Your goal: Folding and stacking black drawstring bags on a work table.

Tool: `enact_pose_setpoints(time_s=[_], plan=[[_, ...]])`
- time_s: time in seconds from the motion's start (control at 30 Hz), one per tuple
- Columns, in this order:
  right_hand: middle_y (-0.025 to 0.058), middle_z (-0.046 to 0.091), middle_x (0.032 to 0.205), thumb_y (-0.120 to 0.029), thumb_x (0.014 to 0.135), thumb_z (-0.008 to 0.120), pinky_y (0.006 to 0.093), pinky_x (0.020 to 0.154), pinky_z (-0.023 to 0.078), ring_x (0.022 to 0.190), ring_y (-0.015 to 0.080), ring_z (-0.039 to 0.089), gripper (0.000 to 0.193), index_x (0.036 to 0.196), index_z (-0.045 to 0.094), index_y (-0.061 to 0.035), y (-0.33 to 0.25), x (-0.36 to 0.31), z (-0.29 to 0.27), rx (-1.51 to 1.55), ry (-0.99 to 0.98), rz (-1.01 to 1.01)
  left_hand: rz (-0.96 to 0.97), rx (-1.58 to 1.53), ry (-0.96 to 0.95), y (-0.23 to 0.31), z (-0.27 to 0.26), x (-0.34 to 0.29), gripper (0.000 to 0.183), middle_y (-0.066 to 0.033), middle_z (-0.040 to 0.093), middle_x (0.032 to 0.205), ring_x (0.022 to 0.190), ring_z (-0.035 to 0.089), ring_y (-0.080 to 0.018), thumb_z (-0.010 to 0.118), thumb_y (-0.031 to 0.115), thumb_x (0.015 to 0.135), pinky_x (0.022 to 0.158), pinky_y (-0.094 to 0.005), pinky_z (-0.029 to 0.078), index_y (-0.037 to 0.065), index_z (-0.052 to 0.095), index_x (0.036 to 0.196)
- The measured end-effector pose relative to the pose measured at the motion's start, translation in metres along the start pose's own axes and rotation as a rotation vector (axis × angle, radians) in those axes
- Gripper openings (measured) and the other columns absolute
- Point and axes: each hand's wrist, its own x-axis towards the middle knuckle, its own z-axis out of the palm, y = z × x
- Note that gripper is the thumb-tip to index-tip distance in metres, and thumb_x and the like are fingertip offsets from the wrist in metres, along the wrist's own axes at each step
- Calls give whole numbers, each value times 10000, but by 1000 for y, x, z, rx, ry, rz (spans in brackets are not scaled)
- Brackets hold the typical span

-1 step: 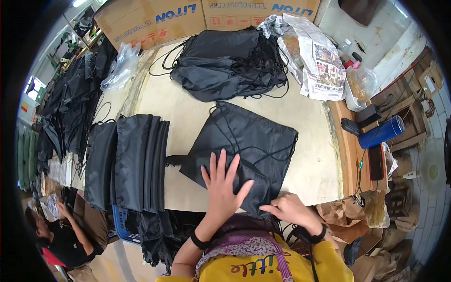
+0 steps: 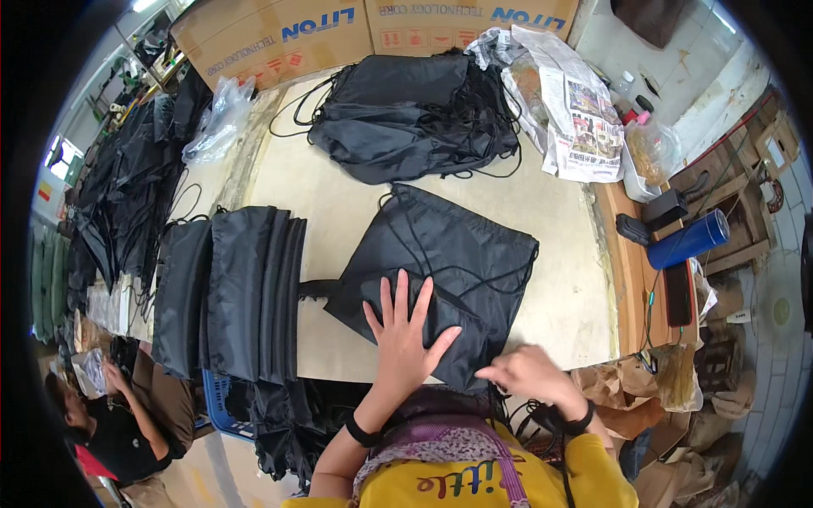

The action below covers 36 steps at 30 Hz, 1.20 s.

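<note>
A black drawstring bag [image 2: 461, 245] lies flat and turned at an angle on the pale tabletop, its cords looped across it. My left hand [image 2: 402, 334] presses on its near part with the fingers spread. At the bag's near right corner is my right hand [image 2: 529, 372], slightly blurred, its fingers curled in and its thumb toward the fabric edge. Whether it pinches anything is hidden. Folded black bags [image 2: 246, 292] stand in a row to the left. Farther back, a heap of black drawstring bags [image 2: 406, 118] has loose cords hanging out.
Cardboard boxes [image 2: 279, 42] line the far edge. Newspaper [image 2: 584, 127] and a blue tumbler [image 2: 690, 237] sit at the right, near a phone [image 2: 678, 292]. A blue basket [image 2: 224, 406] is below the table's left edge. Another person [image 2: 118, 423] sits at lower left.
My right hand has shifted slightly to the right along the bag's near corner. My left hand stays flat on the bag.
</note>
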Motion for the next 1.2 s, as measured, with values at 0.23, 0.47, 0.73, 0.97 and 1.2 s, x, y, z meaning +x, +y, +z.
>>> enact_pose_setpoints(time_s=[0.23, 0.47, 0.73, 0.97, 1.2], plan=[[84, 508, 1024, -15, 658, 741, 350, 848, 385, 986, 262, 509, 694, 1313, 548, -136, 28, 98, -53, -193, 231, -409, 19, -13, -5, -27, 30, -9, 837, -225, 244, 1535, 1420, 207, -436, 595, 582, 843, 1035, -730, 125, 126, 328, 1493], [82, 498, 949, -97, 708, 752, 389, 803, 412, 931, 291, 549, 340, 1010, 595, -97, 28, 192, -46, -17, 14, -452, 36, 12, -69, -27, 32, -10, 875, -235, 174, 1561, 1440, 147, -440, 599, 591, 835, 1052, -716, 92, 132, 285, 1511], [143, 599, 1086, -337, 714, 792, 391, 891, 408, 1020, 339, 562, 447, 1017, 658, -36, 92, 130, -71, -301, 705, 90, -13, 116, 92, -22, 37, 5, 865, -243, 250, 1532, 1408, 225, -451, 665, 589, 783, 1052, -707, 141, 28, 441, 1403], [108, 618, 1168, -110, 805, 737, 332, 793, 495, 1004, 195, 611, 358, 1128, 633, 3, 119, 105, -82, 1169, 287, 193, 43, 25, 71, -23, 45, 13, 792, -191, 338, 1505, 1397, 294, -387, 683, 550, 785, 1081, -670, 135, -37, 521, 1292], [147, 559, 1310, -163, 883, 686, 387, 1027, 445, 1205, 255, 543, 587, 1373, 424, 26, 69, 97, -41, 1594, 541, 292, 79, 36, 86, -24, 44, 12, 740, -182, 360, 1491, 1386, 304, -394, 665, 607, 756, 1051, -713, 135, 105, 581, 1293]])
